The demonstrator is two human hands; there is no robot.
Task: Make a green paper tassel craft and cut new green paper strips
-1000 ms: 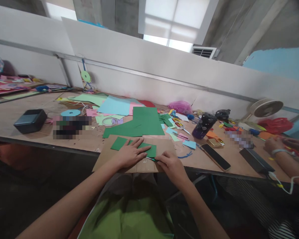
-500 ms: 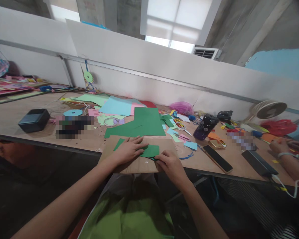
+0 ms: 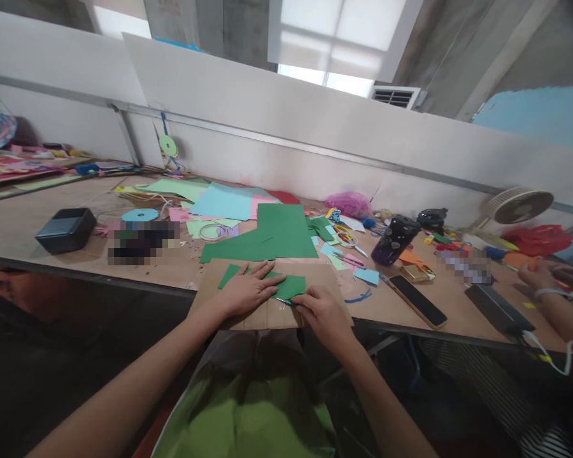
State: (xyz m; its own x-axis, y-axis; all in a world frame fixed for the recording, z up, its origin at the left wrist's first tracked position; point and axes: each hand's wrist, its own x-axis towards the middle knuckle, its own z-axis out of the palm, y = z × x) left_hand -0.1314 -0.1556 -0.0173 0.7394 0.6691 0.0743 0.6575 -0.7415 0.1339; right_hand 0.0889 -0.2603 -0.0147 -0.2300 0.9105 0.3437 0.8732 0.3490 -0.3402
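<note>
A strip of green paper (image 3: pixel 293 285) lies on a brown cardboard sheet (image 3: pixel 262 318) at the table's front edge. My left hand (image 3: pixel 251 289) rests flat across the strip, fingers spread, pressing on it. At the strip's lower right edge, my right hand (image 3: pixel 322 312) has its fingers pinched around a thin, pen-like tool (image 3: pixel 282 300), whose narrow tip points left along the paper's edge. Most of that tool is hidden by the fingers. Beyond the cardboard lie larger green sheets (image 3: pixel 281 232).
A black box (image 3: pixel 67 230) stands at the left. On the right are a dark tumbler (image 3: pixel 394 240), a phone (image 3: pixel 416 301), a black case (image 3: pixel 498 308), scissors (image 3: pixel 351 261) and a fan (image 3: pixel 520 207). Another person's hands (image 3: pixel 539 277) are at the far right.
The thin tool's tip now shows more clearly to the left of my right hand, along the strip's lower edge. My left hand has stayed on the paper.
</note>
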